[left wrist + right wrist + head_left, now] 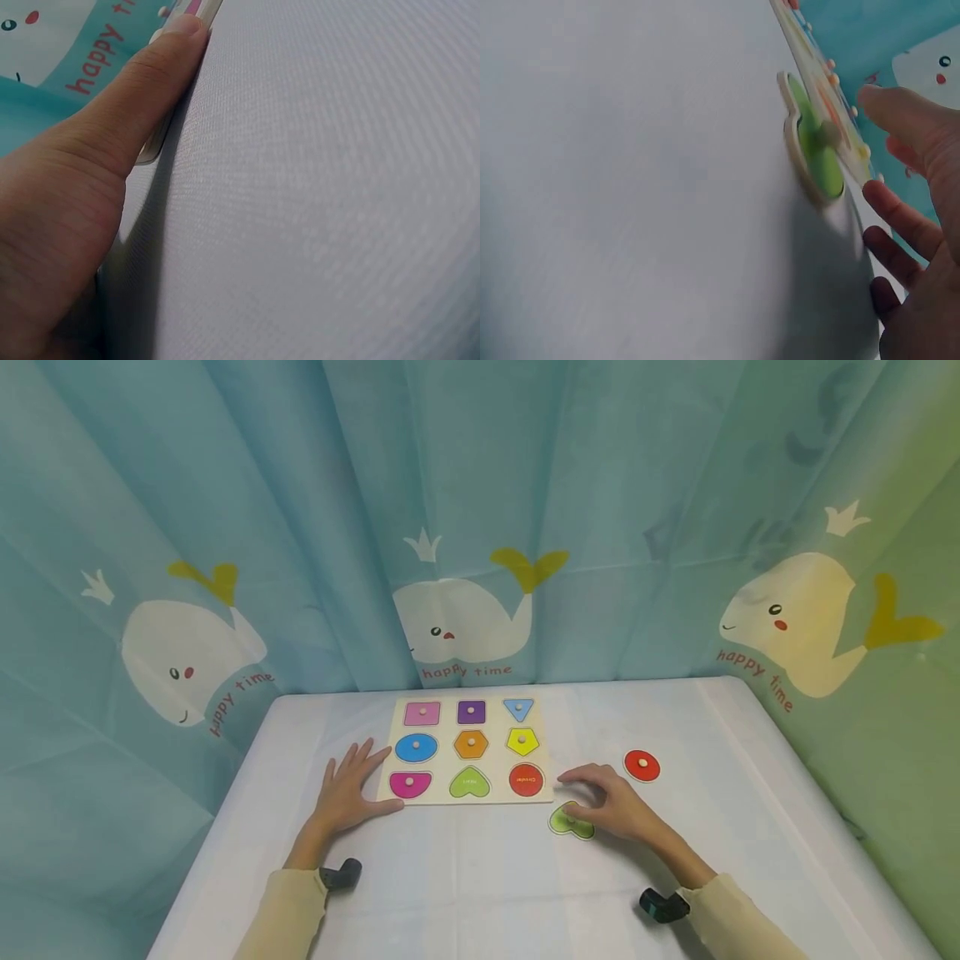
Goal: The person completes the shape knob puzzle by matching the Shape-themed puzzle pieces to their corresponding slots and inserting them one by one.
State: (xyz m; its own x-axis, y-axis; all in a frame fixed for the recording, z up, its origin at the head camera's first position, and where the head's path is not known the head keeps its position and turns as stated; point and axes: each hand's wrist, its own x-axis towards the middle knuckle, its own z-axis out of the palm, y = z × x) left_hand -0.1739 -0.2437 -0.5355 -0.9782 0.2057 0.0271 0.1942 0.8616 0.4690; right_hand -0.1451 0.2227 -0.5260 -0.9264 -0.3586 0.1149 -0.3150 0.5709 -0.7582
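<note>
A flat wooden shape puzzle board (pixel 448 718) lies toward the back of the table. My left hand (pixel 341 797) is spread at its left side, thumb along the lower left corner and fingertips at the left edge. In the left wrist view, the thumb (pixel 142 90) lies against the board's side. My right hand (pixel 618 806) hovers beside the green heart piece (pixel 558 823), thumb and index finger apart. The right wrist view shows the heart's round knob (pixel 829 135) with a gap to the thumb (pixel 892 109). The heart piece lies on the table just off the board's lower right corner.
A red round piece (pixel 642 765) with a knob lies right of the right hand. The board's heart slot (pixel 469 783) and circle slot (pixel 527 780) show printed words; several other shapes with knobs sit in place. A blue curtain (pixel 465 485) hangs behind the white table (pixel 465 885).
</note>
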